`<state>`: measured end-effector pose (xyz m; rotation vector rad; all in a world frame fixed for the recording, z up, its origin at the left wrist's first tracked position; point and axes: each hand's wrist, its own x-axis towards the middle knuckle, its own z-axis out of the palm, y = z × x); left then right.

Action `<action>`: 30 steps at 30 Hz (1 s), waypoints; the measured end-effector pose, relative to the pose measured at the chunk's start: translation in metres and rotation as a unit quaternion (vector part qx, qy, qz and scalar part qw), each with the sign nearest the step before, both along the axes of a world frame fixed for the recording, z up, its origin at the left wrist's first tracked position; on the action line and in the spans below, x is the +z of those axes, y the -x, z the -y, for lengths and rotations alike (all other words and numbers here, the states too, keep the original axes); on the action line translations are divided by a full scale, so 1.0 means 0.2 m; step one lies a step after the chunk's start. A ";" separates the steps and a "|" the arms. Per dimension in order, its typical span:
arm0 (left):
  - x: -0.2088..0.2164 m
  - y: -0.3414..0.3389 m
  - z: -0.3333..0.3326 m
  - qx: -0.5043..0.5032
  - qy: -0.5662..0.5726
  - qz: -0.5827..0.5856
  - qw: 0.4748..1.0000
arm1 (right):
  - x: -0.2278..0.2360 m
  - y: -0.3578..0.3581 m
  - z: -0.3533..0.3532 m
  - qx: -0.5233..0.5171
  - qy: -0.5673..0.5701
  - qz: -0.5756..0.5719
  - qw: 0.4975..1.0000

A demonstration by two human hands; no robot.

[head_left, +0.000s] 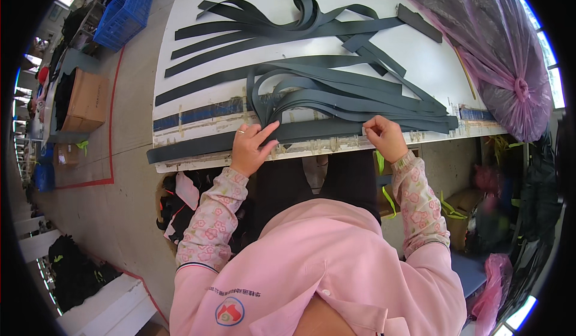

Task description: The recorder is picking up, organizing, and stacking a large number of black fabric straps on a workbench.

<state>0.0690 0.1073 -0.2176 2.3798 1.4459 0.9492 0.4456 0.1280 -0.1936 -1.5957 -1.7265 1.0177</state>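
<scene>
A long dark grey webbing strap (207, 147) lies along the near edge of the white table (198, 105). My left hand (252, 148) rests at this strap, thumb and forefinger spread apart, with a ring on one finger. Farther right, my right hand (386, 138) pinches with thumb and forefinger at the strap's upper edge; the fingertips partly hide the grip. Just beyond both hands lies a looped bundle of dark grey straps (336, 93), its folds rising near my left fingertips.
More loose straps (240, 39) spread over the far half of the table. A large pinkish plastic bag (498, 66), tied shut, bulges at the right edge. On the left floor stand a cardboard box (86, 102) and a blue crate (124, 15).
</scene>
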 end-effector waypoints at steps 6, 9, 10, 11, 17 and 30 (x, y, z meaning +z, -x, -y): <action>-0.02 -0.02 -0.01 -0.001 0.002 0.003 1.000 | 0.02 0.04 0.02 0.002 -0.019 0.041 0.999; -0.02 -0.02 0.00 0.001 -0.002 0.006 1.000 | 0.01 0.04 0.02 0.016 -0.062 0.052 0.997; -0.02 -0.02 0.00 0.004 -0.003 0.007 1.000 | 0.00 0.05 0.02 0.015 -0.061 0.051 0.997; -0.02 -0.03 0.00 0.002 -0.003 0.006 1.000 | 0.01 0.05 0.02 0.012 -0.069 0.055 0.996; -0.02 -0.03 0.00 0.009 -0.005 0.008 1.000 | -0.02 0.08 0.02 0.010 -0.120 0.093 0.988; -0.03 -0.05 -0.02 0.009 -0.027 0.009 1.000 | 0.14 0.15 0.05 -0.027 -0.038 -0.030 0.998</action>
